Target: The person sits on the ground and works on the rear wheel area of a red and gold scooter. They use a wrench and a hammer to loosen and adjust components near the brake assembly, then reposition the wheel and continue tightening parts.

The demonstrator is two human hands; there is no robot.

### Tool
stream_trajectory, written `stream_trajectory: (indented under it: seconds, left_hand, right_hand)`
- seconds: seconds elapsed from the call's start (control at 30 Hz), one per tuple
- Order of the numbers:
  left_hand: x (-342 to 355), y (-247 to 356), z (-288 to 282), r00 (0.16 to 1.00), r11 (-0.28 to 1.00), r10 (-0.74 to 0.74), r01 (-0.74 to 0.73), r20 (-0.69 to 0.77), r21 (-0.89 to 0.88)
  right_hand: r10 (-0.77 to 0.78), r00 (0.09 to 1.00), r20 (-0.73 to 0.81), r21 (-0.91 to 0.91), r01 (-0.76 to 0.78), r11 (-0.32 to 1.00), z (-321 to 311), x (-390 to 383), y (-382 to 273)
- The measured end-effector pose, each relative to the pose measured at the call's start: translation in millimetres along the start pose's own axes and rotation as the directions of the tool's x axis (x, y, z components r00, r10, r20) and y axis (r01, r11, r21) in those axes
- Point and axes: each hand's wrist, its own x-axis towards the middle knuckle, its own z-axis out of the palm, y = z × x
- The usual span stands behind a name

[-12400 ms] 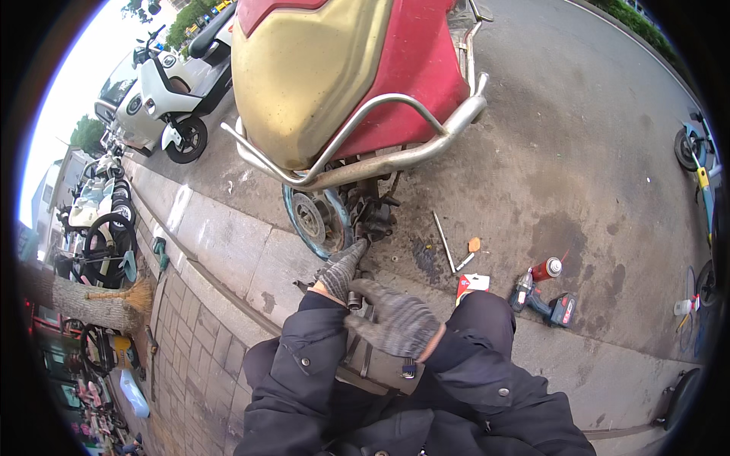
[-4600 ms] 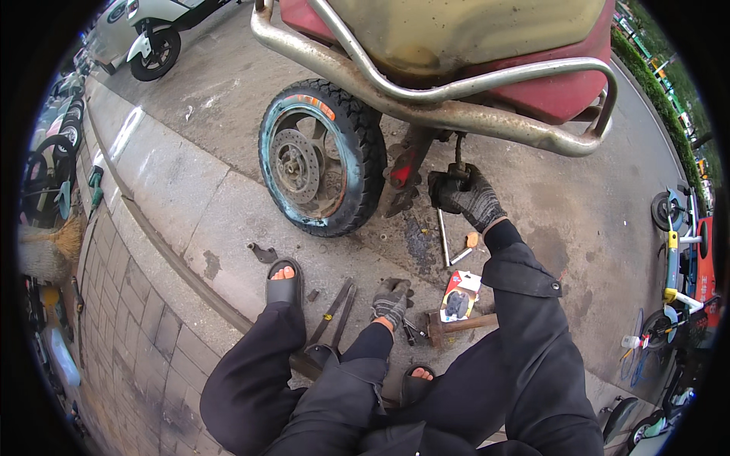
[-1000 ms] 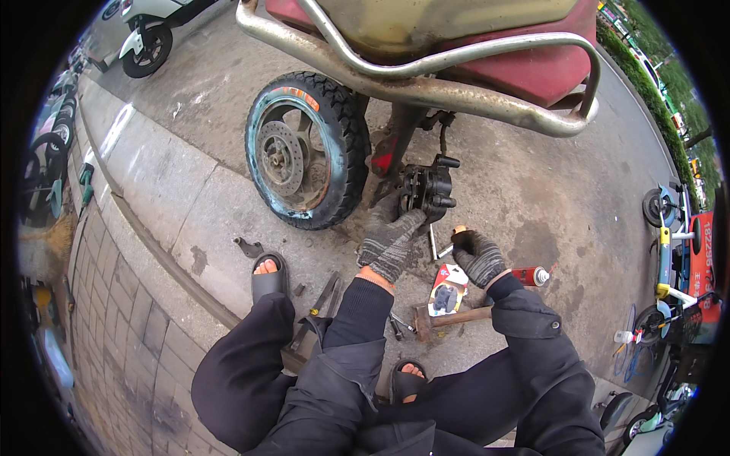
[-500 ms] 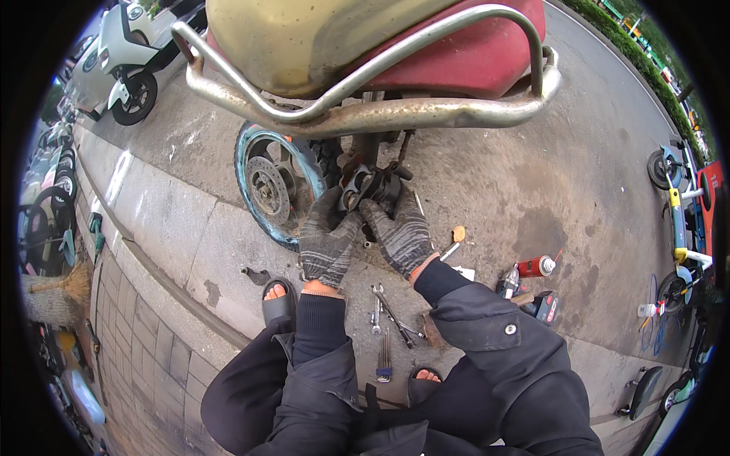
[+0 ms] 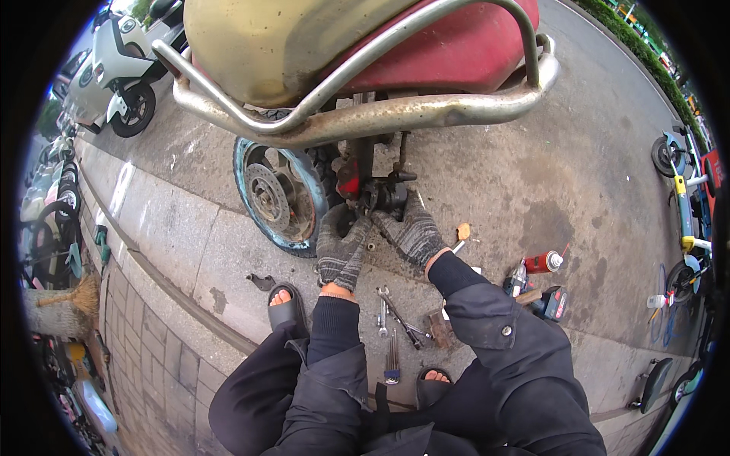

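Both my hands wear grey striped knit gloves and are close together under the front of a red and tan vehicle body (image 5: 449,57). With its fingers curled, my left hand (image 5: 341,249) holds the lower left side of a dark, greasy cylindrical metal part (image 5: 388,194). My right hand (image 5: 411,234) pinches the same part from below and the right. It sits at the lower end of an upright strut (image 5: 365,152), beside a small red piece (image 5: 348,182). My fingers hide its underside. Just left, a wheel (image 5: 275,199) with a blue-edged tyre and a brake disc leans.
A bent metal bumper bar (image 5: 426,114) crosses above my hands. Between my feet lie wrenches (image 5: 382,304) and a blue-holdered hex key set (image 5: 391,368). Rightward are a red spray can (image 5: 541,262) and a cordless power tool (image 5: 551,304). A dark bracket (image 5: 261,282) lies near my left foot.
The dark part now hangs more level, and its silvery face no longer shows between my hands. The red piece beside the strut has come into sight. My hands are slightly lower and further right in view.
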Motion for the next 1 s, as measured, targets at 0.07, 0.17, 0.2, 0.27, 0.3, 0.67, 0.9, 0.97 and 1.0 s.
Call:
stream_trajectory:
  seconds: [0.07,0.17,0.2,0.27,0.3,0.67,0.9,0.97,1.0]
  left_hand:
    - [0,1,1,0.999,0.998,0.051,-0.051,0.014,0.039]
    - [-3,5,3,0.997,0.997,0.071,-0.072,0.036,0.019]
    - [-5,7,4,0.998,0.999,0.043,-0.042,0.039,-0.020]
    - [-7,13,8,0.999,0.996,0.026,-0.023,0.040,-0.084]
    - [-9,17,12,0.999,0.993,0.036,-0.032,0.037,-0.110]
    - [3,123,-11,0.979,0.949,0.182,-0.198,0.088,0.246]
    - [86,155,-56,0.831,0.819,0.238,-0.450,0.503,0.356]
    - [100,150,-76,0.780,0.632,0.144,-0.547,0.609,0.549]
    - [106,142,-81,0.767,0.614,0.087,-0.544,0.636,0.572]
  right_hand:
    - [0.005,1.000,0.027,-0.014,-0.004,1.000,-10,-3,-10]
    - [0.018,0.995,0.093,-0.006,-0.018,1.000,-31,-7,-31]
    - [0.013,0.995,0.103,0.009,-0.014,1.000,-36,-8,-37]
    - [0.065,0.983,0.172,0.042,-0.073,0.996,-44,-9,-45]
    - [0.122,0.965,0.231,0.056,-0.138,0.989,-49,-10,-47]
    - [-0.059,0.962,0.267,0.781,-0.180,0.598,-16,-23,-79]
    - [-0.006,0.989,0.145,0.677,-0.095,0.730,14,2,-115]
    - [0.011,0.987,0.161,0.529,-0.096,0.843,16,5,-113]
    - [0.021,0.984,0.177,0.423,-0.095,0.901,15,7,-112]
